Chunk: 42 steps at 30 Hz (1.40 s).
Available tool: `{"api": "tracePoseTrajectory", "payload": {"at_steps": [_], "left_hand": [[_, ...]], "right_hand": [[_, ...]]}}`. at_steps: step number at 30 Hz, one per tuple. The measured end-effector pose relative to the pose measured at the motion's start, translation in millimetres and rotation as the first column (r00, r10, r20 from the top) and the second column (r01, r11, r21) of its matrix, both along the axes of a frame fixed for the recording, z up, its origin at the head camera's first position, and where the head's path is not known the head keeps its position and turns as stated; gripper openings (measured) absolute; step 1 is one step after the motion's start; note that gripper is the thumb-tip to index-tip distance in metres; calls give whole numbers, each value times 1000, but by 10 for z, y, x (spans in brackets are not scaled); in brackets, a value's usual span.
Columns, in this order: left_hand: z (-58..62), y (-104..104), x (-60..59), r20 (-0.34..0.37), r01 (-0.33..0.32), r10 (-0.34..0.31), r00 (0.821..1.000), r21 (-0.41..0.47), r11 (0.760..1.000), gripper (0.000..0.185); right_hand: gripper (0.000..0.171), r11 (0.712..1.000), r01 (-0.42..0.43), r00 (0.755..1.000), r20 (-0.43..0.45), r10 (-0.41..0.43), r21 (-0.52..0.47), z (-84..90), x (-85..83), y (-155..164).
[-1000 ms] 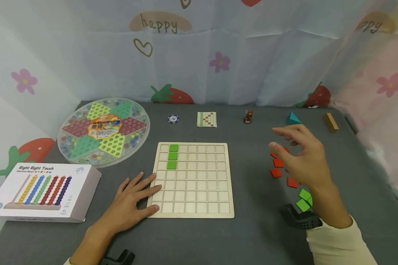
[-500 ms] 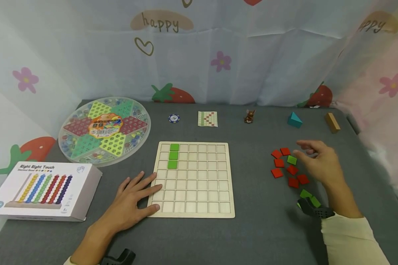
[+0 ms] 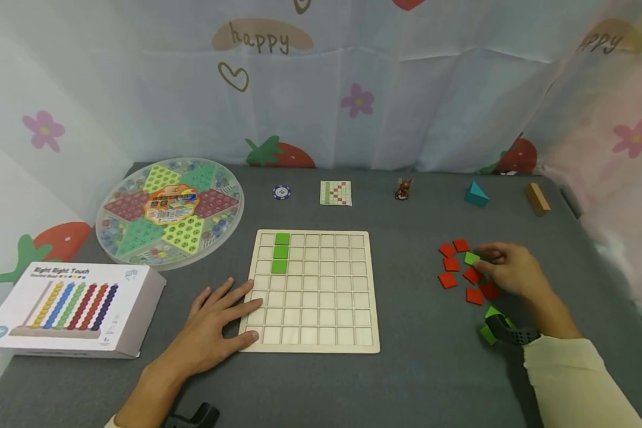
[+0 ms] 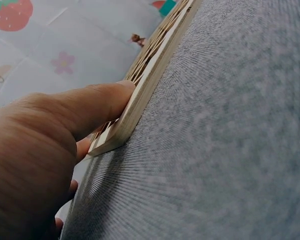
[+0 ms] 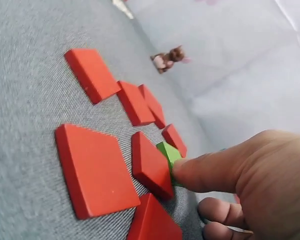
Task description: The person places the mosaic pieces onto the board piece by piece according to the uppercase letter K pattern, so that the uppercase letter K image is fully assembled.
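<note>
At right of frame, our right hand (image 3: pixel 513 270) touches a green tile (image 3: pixel 471 258); whether it's pinched, we cannot tell. A loose pinch could nudge the crowding red tiles (image 3: pixel 474 295). Our left hand (image 3: pixel 205 326) lies spread on the central board's (image 3: pixel 324 284) left edge.

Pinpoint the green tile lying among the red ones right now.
In the head view, the green tile lies on the table to the right of the wooden board, among the red tiles, with the right hand at its right edge.
</note>
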<state>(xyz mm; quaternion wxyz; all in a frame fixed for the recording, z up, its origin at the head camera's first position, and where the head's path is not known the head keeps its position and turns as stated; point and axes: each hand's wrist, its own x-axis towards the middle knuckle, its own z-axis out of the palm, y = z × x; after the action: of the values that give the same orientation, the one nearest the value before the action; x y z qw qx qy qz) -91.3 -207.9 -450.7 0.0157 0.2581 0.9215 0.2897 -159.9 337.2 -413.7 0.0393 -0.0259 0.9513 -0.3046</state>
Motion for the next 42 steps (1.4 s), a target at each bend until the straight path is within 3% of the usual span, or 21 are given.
{"api": "tracePoseTrajectory", "payload": {"at_steps": [7, 15, 21, 26, 32, 37, 42], "left_hand": [[-8, -4, -3, 4, 0, 0, 1000, 0, 1000, 57], [-8, -4, -12, 10, -2, 2, 1000, 2, 1000, 57], [0, 8, -11, 1, -1, 1, 1000, 1, 1000, 56], [1, 8, 2, -1, -2, 2, 1000, -1, 1000, 56], [-11, 4, -5, -11, 3, -3, 1000, 4, 1000, 55], [-18, -4, 9, -10, 2, -2, 1000, 6, 1000, 56], [-25, 3, 6, -9, 0, 0, 1000, 3, 1000, 57]], "right_hand": [[32, 996, -17, 1000, -4, 17, 89, -6, -70, 35], [30, 988, -77, 996, -28, 82, 134, -3, -82, 82], [28, 988, -63, 997, -24, 67, 141, 43, -47, 102], [35, 995, -21, 999, -33, 24, 98, 129, 48, 86], [35, 999, 35, 983, -178, -31, 18, 242, 186, -7], [36, 995, 42, 969, -241, -63, -92, 372, 291, -181], [33, 970, 5, 955, -287, -77, -242, 510, 371, -440]]}}
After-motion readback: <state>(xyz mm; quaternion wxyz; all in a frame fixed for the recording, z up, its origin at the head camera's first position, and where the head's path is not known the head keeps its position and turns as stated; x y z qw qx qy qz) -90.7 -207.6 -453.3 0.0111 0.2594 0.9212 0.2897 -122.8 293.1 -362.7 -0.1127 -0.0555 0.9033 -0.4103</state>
